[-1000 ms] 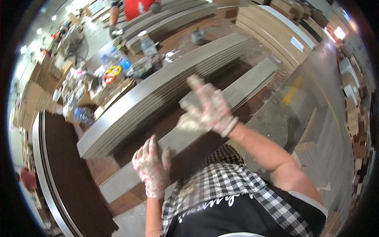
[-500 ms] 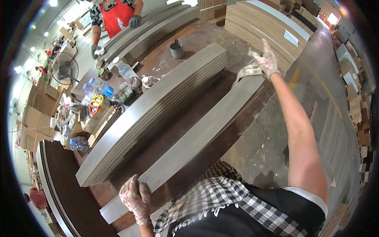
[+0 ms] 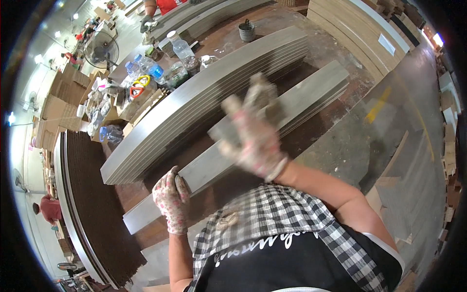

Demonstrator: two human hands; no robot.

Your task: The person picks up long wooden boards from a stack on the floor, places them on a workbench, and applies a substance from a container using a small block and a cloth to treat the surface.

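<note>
A long, slightly curved grey board [image 3: 311,92] lies across the table in front of me, with thin layered edges beneath its far end. My left hand [image 3: 171,197], in a white glove with pink spots, is closed over the board near its left end. My right hand [image 3: 255,141], gloved alike, is over the middle of the board and smeared by motion. A greyish rag [image 3: 265,100] is with it, partly blurred, and its exact hold is hard to see. Beyond lies a thick stack of curved grey boards [image 3: 209,92].
Bottles [image 3: 181,48], scissors [image 3: 137,87] and clutter stand behind the stack. A dark metal pot [image 3: 247,31] sits farther back. Dark-edged panels [image 3: 90,194] are piled at left, brown panels [image 3: 348,31] at far right. A co-worker's gloved hand [image 3: 147,23] shows at the far side.
My right hand has swept with the rag from the board's far right end back toward its middle. My left hand stays at the left end. The view has shifted, cutting off more of the co-worker.
</note>
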